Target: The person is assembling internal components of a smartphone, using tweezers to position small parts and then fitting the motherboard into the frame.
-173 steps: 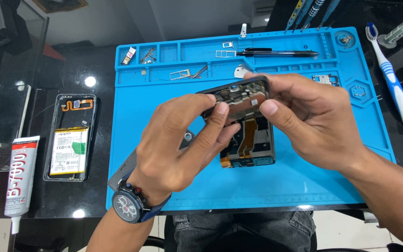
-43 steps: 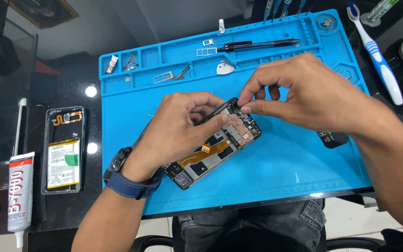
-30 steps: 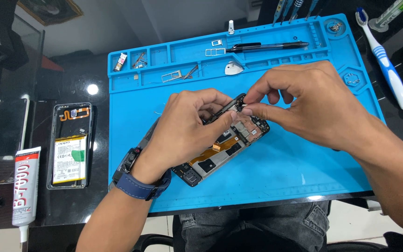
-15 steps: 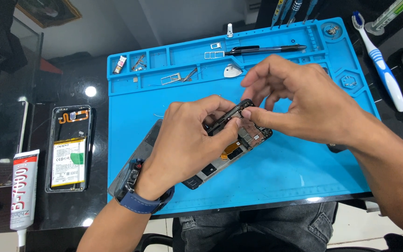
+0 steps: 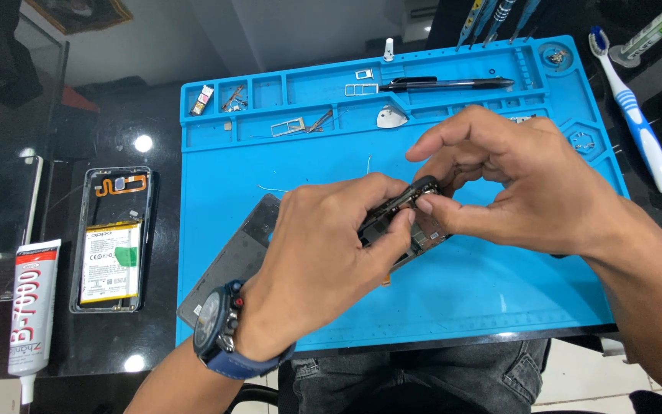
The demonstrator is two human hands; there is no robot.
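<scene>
An opened phone body (image 5: pixel 404 222), dark with circuit parts showing, lies tilted over the middle of a blue repair mat (image 5: pixel 499 299). My left hand (image 5: pixel 323 261), with a blue-strapped watch on its wrist, grips the phone's upper edge from the near left side. My right hand (image 5: pixel 499 180) comes in from the right; its thumb and forefinger pinch a small part at the phone's top end. My fingers hide most of the phone. A dark grey flat panel (image 5: pixel 231 264) lies on the mat under my left wrist.
A second phone frame with a white battery (image 5: pixel 113 241) lies left of the mat. A glue tube (image 5: pixel 31 307) is at the far left. A black pen (image 5: pixel 446 83), card trays, screws and a pick (image 5: pixel 389 117) fill the mat's top compartments. A blue-and-white toothbrush (image 5: pixel 631 107) lies right.
Earlier both hands held the phone above the mat; it has since come down and turned diagonal. Over the last second my left hand has slid up over it, and my right fingers closed on its top end.
</scene>
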